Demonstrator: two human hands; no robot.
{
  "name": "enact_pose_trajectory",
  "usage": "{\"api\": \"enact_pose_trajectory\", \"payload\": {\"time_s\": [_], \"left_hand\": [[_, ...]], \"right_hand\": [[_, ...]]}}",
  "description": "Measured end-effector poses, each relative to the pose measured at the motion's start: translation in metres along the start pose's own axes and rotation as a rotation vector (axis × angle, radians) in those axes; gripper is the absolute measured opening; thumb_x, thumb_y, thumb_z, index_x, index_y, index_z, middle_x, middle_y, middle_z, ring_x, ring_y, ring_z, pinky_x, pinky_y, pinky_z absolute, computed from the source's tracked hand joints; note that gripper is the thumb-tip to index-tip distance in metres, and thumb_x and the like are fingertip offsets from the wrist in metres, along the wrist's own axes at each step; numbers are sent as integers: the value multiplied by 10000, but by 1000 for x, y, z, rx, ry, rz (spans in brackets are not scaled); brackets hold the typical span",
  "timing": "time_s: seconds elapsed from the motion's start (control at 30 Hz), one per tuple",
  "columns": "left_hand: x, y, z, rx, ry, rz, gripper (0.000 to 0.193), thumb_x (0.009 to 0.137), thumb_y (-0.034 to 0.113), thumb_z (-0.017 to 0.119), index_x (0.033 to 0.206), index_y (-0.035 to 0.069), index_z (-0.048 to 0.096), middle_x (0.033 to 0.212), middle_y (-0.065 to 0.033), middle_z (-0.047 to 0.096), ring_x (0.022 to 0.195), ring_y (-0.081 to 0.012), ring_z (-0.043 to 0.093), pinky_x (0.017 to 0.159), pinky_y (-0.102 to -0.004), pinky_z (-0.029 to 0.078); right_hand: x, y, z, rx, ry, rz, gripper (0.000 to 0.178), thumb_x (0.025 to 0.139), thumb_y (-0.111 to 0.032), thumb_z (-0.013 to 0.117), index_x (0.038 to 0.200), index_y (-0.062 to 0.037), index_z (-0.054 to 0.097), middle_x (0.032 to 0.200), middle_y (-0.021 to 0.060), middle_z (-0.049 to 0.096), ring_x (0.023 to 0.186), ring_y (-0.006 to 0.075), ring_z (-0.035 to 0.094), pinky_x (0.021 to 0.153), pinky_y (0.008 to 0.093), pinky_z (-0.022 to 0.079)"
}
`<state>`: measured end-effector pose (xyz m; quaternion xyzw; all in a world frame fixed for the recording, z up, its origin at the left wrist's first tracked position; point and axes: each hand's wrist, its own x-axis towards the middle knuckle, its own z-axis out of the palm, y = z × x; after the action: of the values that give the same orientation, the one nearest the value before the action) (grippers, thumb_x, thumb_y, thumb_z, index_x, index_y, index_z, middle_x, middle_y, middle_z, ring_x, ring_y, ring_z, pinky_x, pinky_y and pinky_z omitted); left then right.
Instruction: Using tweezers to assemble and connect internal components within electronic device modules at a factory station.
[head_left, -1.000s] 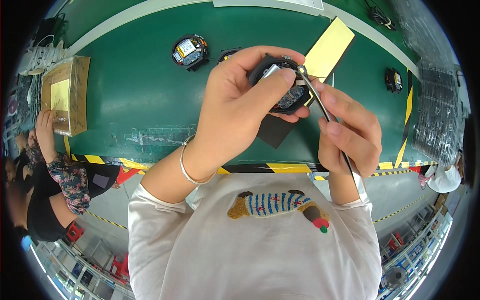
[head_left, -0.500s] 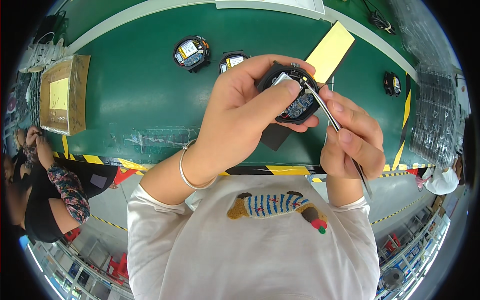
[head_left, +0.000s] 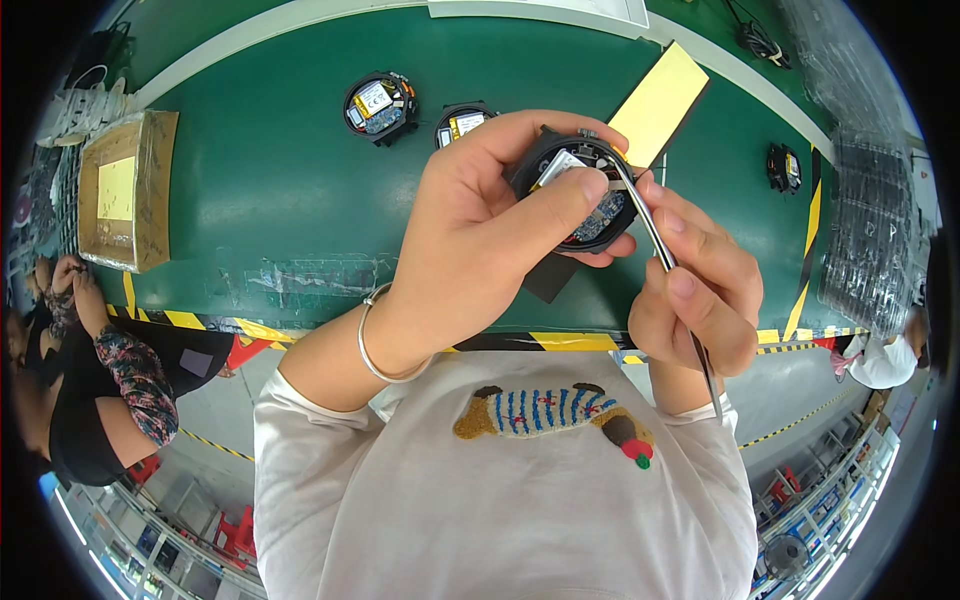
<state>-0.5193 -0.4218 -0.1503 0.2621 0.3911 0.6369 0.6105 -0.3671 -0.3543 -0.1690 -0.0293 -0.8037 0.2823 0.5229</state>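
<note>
My left hand (head_left: 475, 240) is wrapped round a black round watch case (head_left: 604, 214), its thumb pressing on the silver part inside. Fingers curl behind the case, hiding its back. Within the open case, a blue circuit board and small parts are visible. My right hand (head_left: 710, 285) pinches slim metal tweezers (head_left: 655, 240) between thumb and fingers. Their tip reaches inside the upper right rim of the case; whether it grips a part is too small to tell. A similar open watch case (head_left: 462, 122) lies just beyond my left hand, partly covered by it.
Another open watch case (head_left: 381, 107) lies at the far left, and one (head_left: 784, 168) at the right. A yellow pad (head_left: 662, 100) rests behind my right hand. At left stands a cardboard box (head_left: 152, 190). Stacked clear plastic trays (head_left: 868, 230) are at right. A co-worker (head_left: 125, 380) sits at left.
The tweezers have become steeper, and their rear end has swung left. My right hand has shifted slightly left with them. My left thumb has moved a little on the case.
</note>
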Motion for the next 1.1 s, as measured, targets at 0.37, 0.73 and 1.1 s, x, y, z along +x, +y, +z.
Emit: {"api": "enact_pose_trajectory", "payload": {"time_s": [0.37, 0.73, 1.1], "left_hand": [[4, 1, -1, 22, 95, 43, 208, 876, 76, 531, 1048, -36, 566, 931, -215, 651, 611, -171, 628, 543, -279, 535], [6, 7, -5, 38, 90, 3, 210, 846, 82, 542, 1007, -49, 568, 871, -220, 653, 532, -168, 603, 501, -276, 523], [0, 20, -2, 115, 66, -29, 267, 847, 102, 491, 1056, -46, 568, 881, -148, 629, 644, -176, 624, 592, -297, 556]], "right_hand": [[-4, -7, -10, 61, 4, 126, 343, 747, 183, 578, 992, -17, 447, 1084, 227, 527, 942, 443, 616, 756, 451, 572], [-12, 5, -37, -117, 174, 30, 200, 829, 44, 577, 986, 28, 454, 981, 279, 560, 859, 426, 640, 748, 485, 570], [-29, 75, -196, -1177, 22, 770, 427, 841, -271, 651, 1188, -33, 580, 965, 158, 537, 1006, 285, 520, 863, 314, 409]]}}
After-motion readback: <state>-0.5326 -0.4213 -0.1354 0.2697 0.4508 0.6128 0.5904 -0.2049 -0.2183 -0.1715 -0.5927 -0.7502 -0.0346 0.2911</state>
